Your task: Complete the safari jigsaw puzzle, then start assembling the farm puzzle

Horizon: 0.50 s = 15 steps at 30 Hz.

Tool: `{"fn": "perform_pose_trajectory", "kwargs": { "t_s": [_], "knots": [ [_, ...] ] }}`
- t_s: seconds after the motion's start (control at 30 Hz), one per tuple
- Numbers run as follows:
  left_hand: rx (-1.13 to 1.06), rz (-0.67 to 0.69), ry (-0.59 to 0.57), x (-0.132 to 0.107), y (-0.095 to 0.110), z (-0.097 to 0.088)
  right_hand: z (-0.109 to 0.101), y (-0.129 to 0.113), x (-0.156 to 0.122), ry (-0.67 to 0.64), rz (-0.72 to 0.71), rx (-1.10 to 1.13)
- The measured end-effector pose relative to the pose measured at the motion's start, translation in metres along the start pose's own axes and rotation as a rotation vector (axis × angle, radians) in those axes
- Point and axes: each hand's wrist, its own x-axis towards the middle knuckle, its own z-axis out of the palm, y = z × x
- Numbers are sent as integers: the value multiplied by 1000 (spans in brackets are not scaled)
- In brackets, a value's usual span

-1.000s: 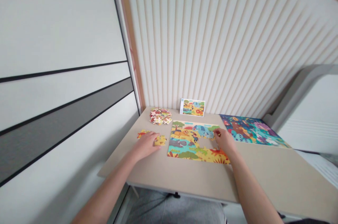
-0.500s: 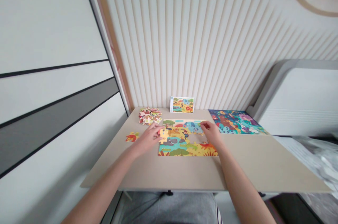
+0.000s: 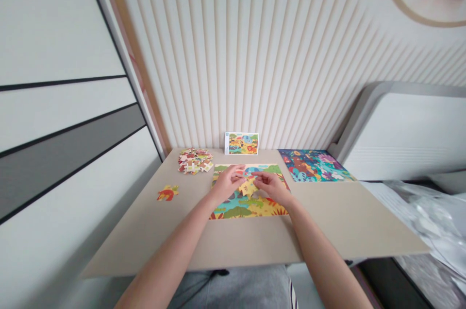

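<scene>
A yellow piece (image 3: 249, 188) is held over the middle of the puzzle (image 3: 236, 213), between the two hands. The left hand (image 3: 227, 184) pinches it at its left side, fingers bent; the right hand (image 3: 273, 187) has its fingers curled at the right side, and whether they grip it I cannot tell. The puzzle lies flat, a strip of table (image 3: 335, 221) between it and the front edge, which both forearms cross. Left of it is a red piece (image 3: 168, 194), with room all round; behind that, a heap (image 3: 195, 161) of loose pieces sits near the back edge. A picture card (image 3: 242, 144) stands upright against the ribbed wall (image 3: 218, 56). A second puzzle (image 3: 316, 165) lies at the back right, and open tabletop runs from it to the front. Past the right edge is clear plastic (image 3: 424, 212), its contents too blurred to tell.
</scene>
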Motion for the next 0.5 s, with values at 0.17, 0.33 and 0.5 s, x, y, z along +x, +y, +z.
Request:
{"fn": "perform_pose_trajectory", "kwargs": {
  "t_s": [0.17, 0.33, 0.5],
  "knots": [
    [-27, -64, -23, -9, -16, -2, 0, -5, 0, 31, -9, 67],
    [-123, -110, 15, -12, -18, 8, -2, -14, -3, 53, 15, 141],
    [-117, -112, -11, -18, -12, 15, -7, -15, -3, 119, 22, 112]
  ]
}}
